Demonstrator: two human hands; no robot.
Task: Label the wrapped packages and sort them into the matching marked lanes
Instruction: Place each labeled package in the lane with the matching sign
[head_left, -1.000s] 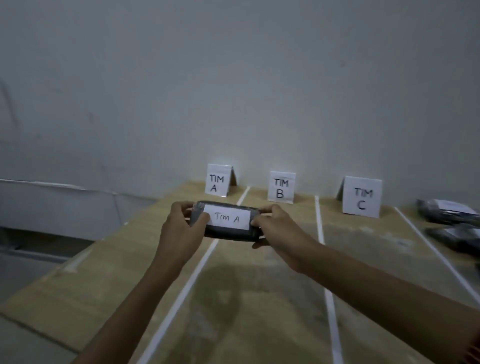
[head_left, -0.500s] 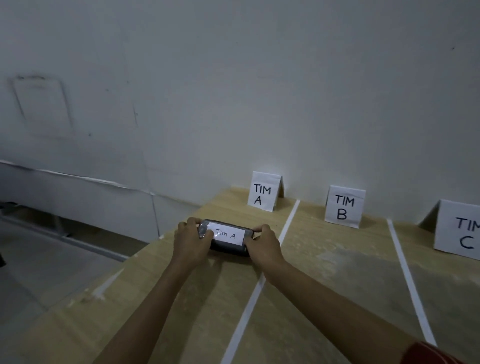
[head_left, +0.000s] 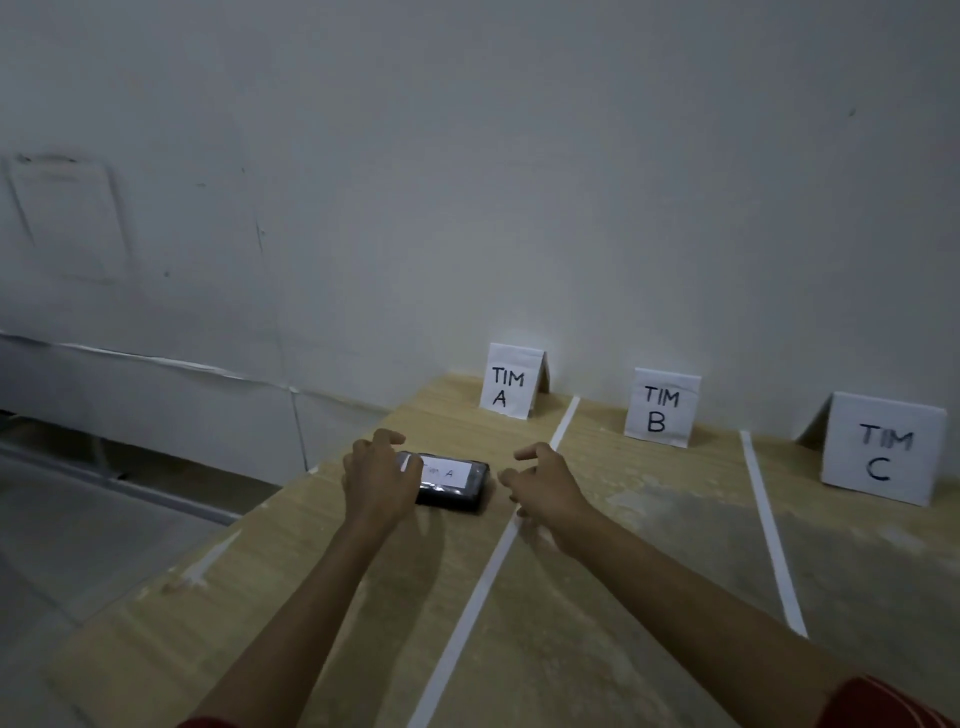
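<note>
A black wrapped package (head_left: 457, 491) with a white label reading "TIM A" lies flat on the wooden table (head_left: 322, 597), in the lane in front of the TIM A sign (head_left: 511, 382). My left hand (head_left: 376, 478) covers the package's left end; its thumb lies over the label and its fingers are loosely spread above the far edge. My right hand (head_left: 540, 483) hovers just right of the package with fingers loosely curled, not touching it, over the white tape line (head_left: 493, 566).
Folded paper signs TIM B (head_left: 661, 408) and TIM C (head_left: 883, 454) stand against the wall at the heads of their lanes. A second tape line (head_left: 769, 525) separates lanes B and C. The table's left edge drops to the floor (head_left: 93, 540).
The package went from held in the air by both hands to lying on the table in lane A. My right hand let go and moved right; my left hand's grip has loosened.
</note>
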